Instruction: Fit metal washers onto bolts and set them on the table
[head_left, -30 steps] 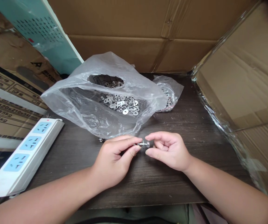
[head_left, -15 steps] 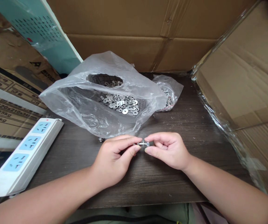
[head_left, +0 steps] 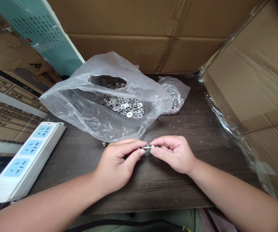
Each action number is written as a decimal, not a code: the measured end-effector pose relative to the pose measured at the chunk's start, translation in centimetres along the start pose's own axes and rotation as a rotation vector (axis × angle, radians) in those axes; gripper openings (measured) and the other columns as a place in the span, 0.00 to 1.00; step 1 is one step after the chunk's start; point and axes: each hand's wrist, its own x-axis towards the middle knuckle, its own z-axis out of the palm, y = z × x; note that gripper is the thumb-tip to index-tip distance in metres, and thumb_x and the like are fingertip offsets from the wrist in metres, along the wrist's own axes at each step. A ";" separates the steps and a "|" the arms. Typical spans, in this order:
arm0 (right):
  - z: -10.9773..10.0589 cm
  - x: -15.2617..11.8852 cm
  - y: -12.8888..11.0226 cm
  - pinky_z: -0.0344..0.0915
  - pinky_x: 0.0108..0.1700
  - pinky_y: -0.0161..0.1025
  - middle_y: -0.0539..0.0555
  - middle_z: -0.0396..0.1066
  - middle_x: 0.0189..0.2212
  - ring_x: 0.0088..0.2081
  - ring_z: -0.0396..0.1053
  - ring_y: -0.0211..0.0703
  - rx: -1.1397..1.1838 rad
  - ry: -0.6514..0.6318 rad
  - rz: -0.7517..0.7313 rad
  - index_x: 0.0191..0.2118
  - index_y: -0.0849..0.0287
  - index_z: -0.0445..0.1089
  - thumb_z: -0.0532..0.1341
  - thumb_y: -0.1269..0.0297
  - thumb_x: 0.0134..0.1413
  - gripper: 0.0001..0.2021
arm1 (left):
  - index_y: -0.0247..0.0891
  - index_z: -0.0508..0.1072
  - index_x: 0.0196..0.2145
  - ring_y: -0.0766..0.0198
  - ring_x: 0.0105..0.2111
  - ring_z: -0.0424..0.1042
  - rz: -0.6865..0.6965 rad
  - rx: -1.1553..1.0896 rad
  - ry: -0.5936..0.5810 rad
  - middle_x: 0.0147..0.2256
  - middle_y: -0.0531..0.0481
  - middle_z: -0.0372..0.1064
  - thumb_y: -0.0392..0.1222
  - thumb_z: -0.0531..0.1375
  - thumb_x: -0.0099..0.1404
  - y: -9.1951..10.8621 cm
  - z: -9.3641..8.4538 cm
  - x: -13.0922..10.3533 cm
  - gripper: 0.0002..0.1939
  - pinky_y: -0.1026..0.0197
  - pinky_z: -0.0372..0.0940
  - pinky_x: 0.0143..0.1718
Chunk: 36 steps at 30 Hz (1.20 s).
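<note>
Bolt (head_left: 147, 148), one, metal: between the two hands, above the desk (head_left: 158, 190), nearer than the clear bag (head_left: 81, 111) of washers (head_left: 129, 114). Left hand (head_left: 118, 162): fingers pinching one end. Right hand (head_left: 176, 153): fingers pinching the hexagonal other.

a makeshift work corner for small hardware, whether in a workshop or a home cannot be told. a cardboard sheet (head_left: 129, 21) walls off the far side and a taped cardboard panel (head_left: 245, 80) the right of a dark wood-grain table (head_left: 167, 193). an open plastic bag (head_left: 119, 69) holds loose nuts and washers (head_left: 129, 108), with a smaller bag (head_left: 184, 87) of metal parts (head_left: 175, 100) to its right; a printed carton (head_left: 5, 88) and a power strip (head_left: 31, 148) are at left.
</note>
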 end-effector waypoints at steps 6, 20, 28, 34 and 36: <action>-0.2 0.1 0.7 0.60 0.28 0.23 0.53 0.64 0.20 0.22 0.58 0.23 0.028 0.039 -0.026 0.32 0.69 0.74 0.59 0.58 0.54 0.16 | 0.33 0.78 0.37 0.77 0.28 0.72 -0.006 0.019 -0.002 0.29 0.50 0.74 0.35 0.59 0.60 -0.2 0.1 -0.2 0.09 0.77 0.66 0.31; -0.4 -0.3 1.0 0.48 0.23 0.24 0.43 0.39 0.16 0.19 0.43 0.21 0.055 -0.078 -0.076 0.46 0.67 0.70 0.63 0.63 0.49 0.18 | 0.32 0.78 0.37 0.75 0.29 0.72 -0.009 0.019 0.014 0.28 0.49 0.75 0.35 0.59 0.60 -0.1 0.0 0.0 0.09 0.76 0.67 0.30; -0.2 -0.2 0.6 0.44 0.22 0.24 0.43 0.41 0.15 0.18 0.41 0.20 0.006 -0.040 -0.065 0.42 0.68 0.72 0.63 0.62 0.49 0.16 | 0.32 0.78 0.36 0.75 0.29 0.72 -0.016 0.012 0.001 0.29 0.48 0.75 0.35 0.59 0.60 -0.1 0.0 0.0 0.09 0.75 0.67 0.30; -0.2 -0.1 0.4 0.44 0.21 0.24 0.44 0.43 0.14 0.18 0.42 0.21 -0.006 -0.033 -0.052 0.41 0.69 0.73 0.62 0.60 0.50 0.17 | 0.32 0.78 0.36 0.75 0.28 0.72 -0.019 0.011 -0.003 0.28 0.49 0.74 0.35 0.59 0.60 -0.2 0.0 0.0 0.09 0.75 0.67 0.31; -0.1 -0.1 0.3 0.45 0.21 0.24 0.44 0.44 0.14 0.18 0.43 0.21 -0.006 -0.033 -0.047 0.41 0.69 0.73 0.62 0.60 0.51 0.17 | 0.32 0.78 0.36 0.75 0.28 0.72 -0.023 0.006 -0.004 0.28 0.49 0.74 0.35 0.59 0.60 -0.1 0.0 0.0 0.09 0.75 0.67 0.30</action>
